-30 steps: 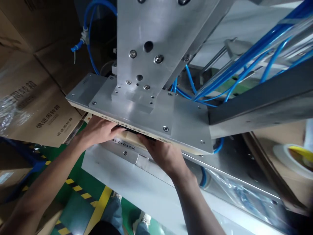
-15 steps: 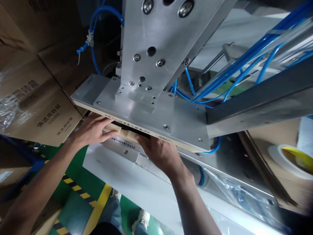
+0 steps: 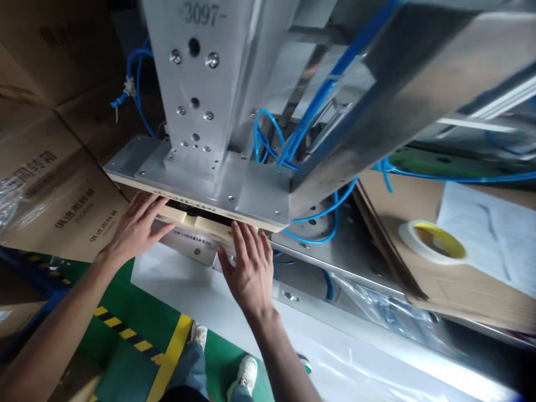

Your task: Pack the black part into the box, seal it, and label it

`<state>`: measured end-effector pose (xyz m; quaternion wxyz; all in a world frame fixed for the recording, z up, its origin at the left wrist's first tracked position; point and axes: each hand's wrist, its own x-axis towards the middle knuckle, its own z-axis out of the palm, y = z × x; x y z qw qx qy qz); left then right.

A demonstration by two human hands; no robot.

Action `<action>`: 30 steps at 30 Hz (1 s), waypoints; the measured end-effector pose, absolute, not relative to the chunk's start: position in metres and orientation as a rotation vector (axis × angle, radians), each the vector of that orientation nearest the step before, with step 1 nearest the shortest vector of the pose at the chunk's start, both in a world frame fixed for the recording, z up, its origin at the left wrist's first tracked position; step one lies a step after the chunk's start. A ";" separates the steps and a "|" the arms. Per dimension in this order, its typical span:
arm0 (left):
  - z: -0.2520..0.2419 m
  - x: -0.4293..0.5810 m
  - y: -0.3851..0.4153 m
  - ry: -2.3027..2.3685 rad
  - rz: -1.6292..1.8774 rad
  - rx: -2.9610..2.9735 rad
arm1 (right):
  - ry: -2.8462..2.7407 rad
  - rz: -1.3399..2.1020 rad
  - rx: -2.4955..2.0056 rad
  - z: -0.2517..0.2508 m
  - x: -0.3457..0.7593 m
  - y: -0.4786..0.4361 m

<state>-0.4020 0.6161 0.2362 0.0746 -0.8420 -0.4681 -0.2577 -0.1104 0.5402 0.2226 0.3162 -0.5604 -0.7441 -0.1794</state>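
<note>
A metal press head [image 3: 196, 106] marked 3097 hangs over a beige fixture block [image 3: 196, 224] that sits on the machine's lower plate [image 3: 196, 245]. My left hand [image 3: 134, 226] is open, fingers stretched, with the fingertips resting on the block's left end. Just right of it, my right hand [image 3: 248, 268] is open too, its fingers spread and flat at the block's front edge. Neither hand holds anything. The space under the press plate [image 3: 234, 192] is dark and mostly hidden.
Blue air hoses [image 3: 310, 123] run along the machine arm to the right. Cardboard boxes [image 3: 54, 190] are stacked at the left. A roll of tape [image 3: 431, 240] and a sheet of paper [image 3: 486, 234] lie on a carton at right. Green floor with yellow-black striping [image 3: 125, 329] lies below.
Both hands have drawn back out from under the press plate and opened; the fingers were tucked under it before. The view has shifted so the press sits further left.
</note>
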 end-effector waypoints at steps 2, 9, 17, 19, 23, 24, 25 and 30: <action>0.225 -0.403 0.591 -1.476 -0.944 -2.453 | -1.882 -0.436 -1.450 0.216 -0.103 0.505; 0.135 -0.325 0.426 -1.488 -1.420 -2.413 | -1.822 -0.166 -1.429 0.181 -0.044 0.325; 0.098 -0.168 0.305 -1.220 -0.986 -2.853 | -1.009 -0.824 -1.940 0.119 0.152 0.186; 0.089 -0.150 0.288 -1.366 -1.003 -2.716 | -0.804 -0.765 -2.050 0.102 0.216 0.160; 0.072 -0.133 0.267 -1.724 -0.954 -2.525 | -0.598 -0.619 -2.196 0.088 0.338 0.118; 0.070 -0.130 0.265 -1.800 -0.930 -2.497 | -0.579 -0.610 -2.210 0.089 0.363 0.111; 0.070 -0.126 0.263 -1.865 -0.909 -2.466 | -0.563 -0.604 -2.217 0.092 0.385 0.105; 0.068 -0.102 0.260 -2.061 -0.889 -2.284 | -0.558 -0.555 -2.164 0.129 0.433 0.101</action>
